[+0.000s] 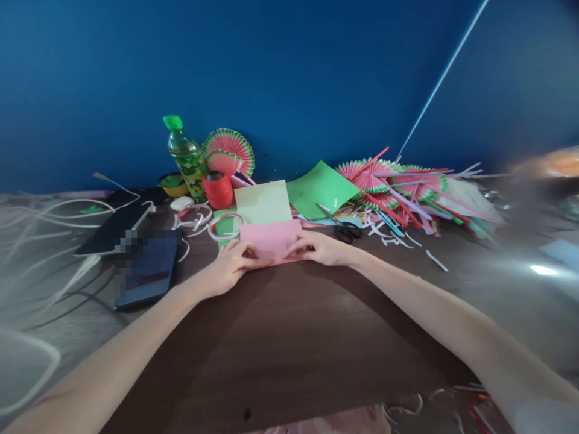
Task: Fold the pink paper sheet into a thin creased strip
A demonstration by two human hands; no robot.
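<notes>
A sheet of pink paper [275, 235] lies at the centre of the frame on a dark brown worktop [289, 337]. The left hand [235, 262] and right hand [320, 248] hold its near edge, each grip closed on the paper, thumb against fingers. Just behind are pale green paper [263, 202] and, right of it, bright green paper [320, 188]. Black-handled scissors [347, 232] lie right of centre; a green-capped bottle [185, 158] stands upper left, beside a red spool [219, 190].
</notes>
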